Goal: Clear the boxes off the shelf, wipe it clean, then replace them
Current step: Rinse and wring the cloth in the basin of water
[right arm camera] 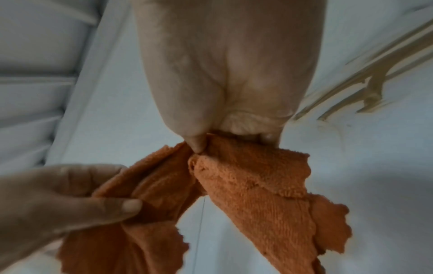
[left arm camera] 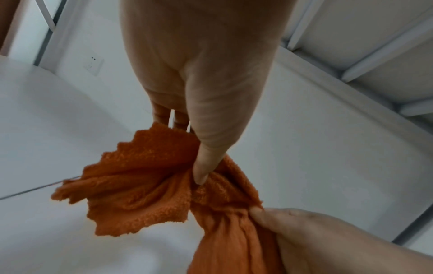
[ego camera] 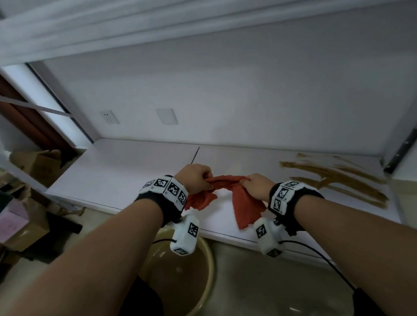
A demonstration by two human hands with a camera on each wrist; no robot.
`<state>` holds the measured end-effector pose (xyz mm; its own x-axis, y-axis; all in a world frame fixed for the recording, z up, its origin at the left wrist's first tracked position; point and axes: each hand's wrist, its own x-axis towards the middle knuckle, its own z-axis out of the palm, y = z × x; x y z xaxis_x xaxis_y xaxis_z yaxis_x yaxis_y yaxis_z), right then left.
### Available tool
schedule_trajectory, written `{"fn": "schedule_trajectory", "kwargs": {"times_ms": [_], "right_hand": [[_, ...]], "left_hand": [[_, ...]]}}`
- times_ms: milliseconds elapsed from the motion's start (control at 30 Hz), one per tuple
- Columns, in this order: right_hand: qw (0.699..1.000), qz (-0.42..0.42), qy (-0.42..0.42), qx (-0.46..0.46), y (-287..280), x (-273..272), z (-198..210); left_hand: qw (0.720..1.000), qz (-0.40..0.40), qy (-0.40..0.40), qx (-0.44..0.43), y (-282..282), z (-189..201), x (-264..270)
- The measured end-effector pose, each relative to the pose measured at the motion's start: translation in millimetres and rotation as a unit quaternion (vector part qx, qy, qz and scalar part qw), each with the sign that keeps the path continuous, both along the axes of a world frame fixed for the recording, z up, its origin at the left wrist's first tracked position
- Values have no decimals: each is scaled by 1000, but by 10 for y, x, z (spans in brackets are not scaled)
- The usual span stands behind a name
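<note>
An orange terry cloth hangs between both hands just above the white shelf board. My left hand grips one bunched end; in the left wrist view its thumb presses into the cloth. My right hand pinches the other end, and a long flap of the cloth droops below it in the right wrist view. Brown smeared streaks stain the right part of the shelf. No boxes stand on this shelf.
A beige basin of water sits on the floor below the shelf's front edge. Cardboard boxes and a pink box are piled on the left. A metal upright bounds the shelf on the right; another shelf runs overhead.
</note>
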<state>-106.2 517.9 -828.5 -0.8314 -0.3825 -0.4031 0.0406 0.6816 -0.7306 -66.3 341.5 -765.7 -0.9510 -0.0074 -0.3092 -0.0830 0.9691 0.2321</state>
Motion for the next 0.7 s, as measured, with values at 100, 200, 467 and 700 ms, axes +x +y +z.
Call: {"fn": "schedule_trajectory", "kwargs": {"times_ms": [100, 200, 467, 700], "right_hand": [[990, -80, -58, -104, 23, -13, 112], [957, -153, -125, -212, -24, -10, 156], [882, -284, -201, -319, 55, 169, 57], [857, -279, -251, -354, 2, 171, -184]], "left_hand": [[998, -1, 10, 62, 182, 28, -15], [981, -11, -33, 192, 375, 43, 28], [962, 2, -39, 270, 400, 7, 105], [960, 102, 33, 259, 428, -211, 9]]}}
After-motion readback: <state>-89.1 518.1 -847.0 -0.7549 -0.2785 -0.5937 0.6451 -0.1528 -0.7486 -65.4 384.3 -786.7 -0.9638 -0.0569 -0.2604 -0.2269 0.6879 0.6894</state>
